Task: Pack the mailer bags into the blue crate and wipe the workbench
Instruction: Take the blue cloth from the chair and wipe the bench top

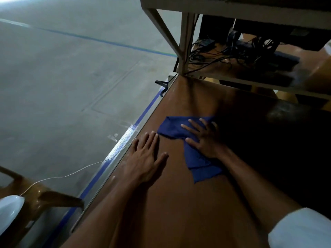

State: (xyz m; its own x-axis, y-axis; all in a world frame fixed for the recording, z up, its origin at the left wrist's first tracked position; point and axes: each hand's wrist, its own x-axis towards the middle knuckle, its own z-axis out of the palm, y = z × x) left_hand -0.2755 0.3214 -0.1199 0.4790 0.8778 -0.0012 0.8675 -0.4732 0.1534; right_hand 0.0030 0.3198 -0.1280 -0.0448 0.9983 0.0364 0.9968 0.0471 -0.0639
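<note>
From the head view, a blue cloth (172,127) lies crumpled on the brown bench (179,203). The right hand (204,138) is laid flat on top of it, fingers straight and spread, pressing down rather than gripping. One corner of the cloth sticks out beyond the fingertips, and another trails back beside the wrist. Just left of the cloth, the left hand (146,158) rests palm-down on the bare bench, fingers straight and close together, holding nothing. Its fingertips are close to the cloth's near-left corner. Further left of the cloth the bench edge runs diagonally, with a blue tape line (125,138) on the grey floor (62,77) below it. Beyond the cloth there is open bench surface up to a pale shelf frame (184,42), which holds a tangle of dark cables (215,54). Right of the cloth the bench falls into deep shadow, and what lies there cannot be made out. A brown chair (35,197) and a white sleeve (300,230) are cut off at the bottom corners.
</note>
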